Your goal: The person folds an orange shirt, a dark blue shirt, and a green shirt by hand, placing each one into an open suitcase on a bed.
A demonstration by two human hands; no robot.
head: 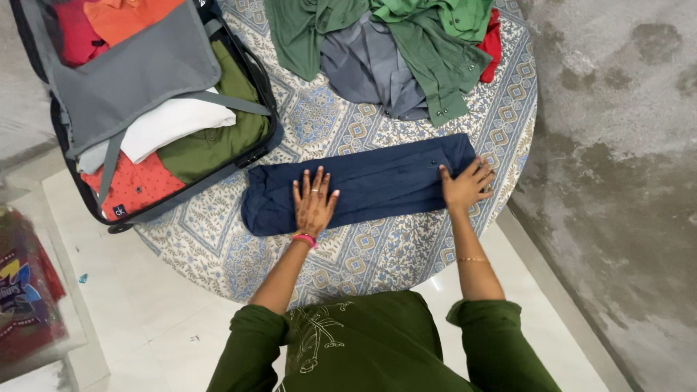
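Hands first: the left hand (314,202) lies flat, fingers spread, pressing the middle of a navy shirt (363,183), while the right hand (465,186) pins its far end, palm down; neither grips anything. That shirt is already folded into a long narrow band on the patterned cloth (377,247), not yet folded short. Beyond it a heap of green and grey shirts (392,51) waits unfolded. The open suitcase (145,94) already holds several folded garments.

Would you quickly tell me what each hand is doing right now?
Left hand: open, flat on the navy garment.
Right hand: open, fingers spread, pressing the garment's end.
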